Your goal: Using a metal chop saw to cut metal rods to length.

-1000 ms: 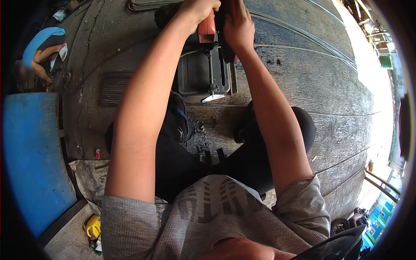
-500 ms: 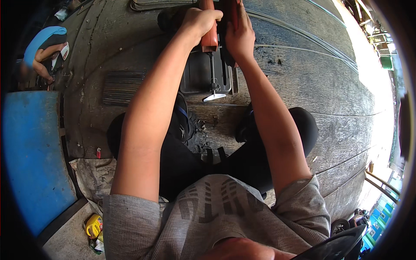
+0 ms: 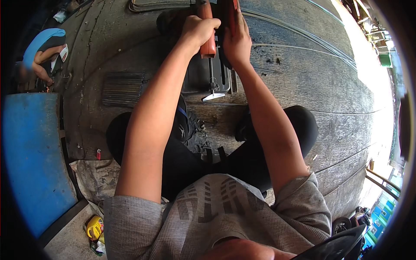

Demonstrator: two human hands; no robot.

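My left hand (image 3: pixel 199 31) is closed around the red handle (image 3: pixel 208 48) of what looks like a cut-off saw. Beside it, my right hand (image 3: pixel 238 44) lies with fingers stretched along a dark red part (image 3: pixel 232 17) of the same machine. Below the handle a screw rod (image 3: pixel 211 69) runs toward me and ends in a pale crossbar (image 3: pixel 213 97). The machine's dark base (image 3: pixel 196 81) rests on the floor between my forearms. Its far end is cut off by the upper picture edge, so the blade and any workpiece are hidden.
Dark metal bars (image 3: pixel 123 89) lie left of the base. Long thin rods (image 3: pixel 303 32) stretch across the wooden floor at right. A blue panel (image 3: pixel 34 156) stands at left; beyond it a person (image 3: pixel 43 54) crouches near small sparks. A yellow package (image 3: pixel 94 227) sits lower left.
The red handle and my left hand have come slightly lower, toward me. My right hand has shifted a little left and nearer. Small sparks now show by the other person.
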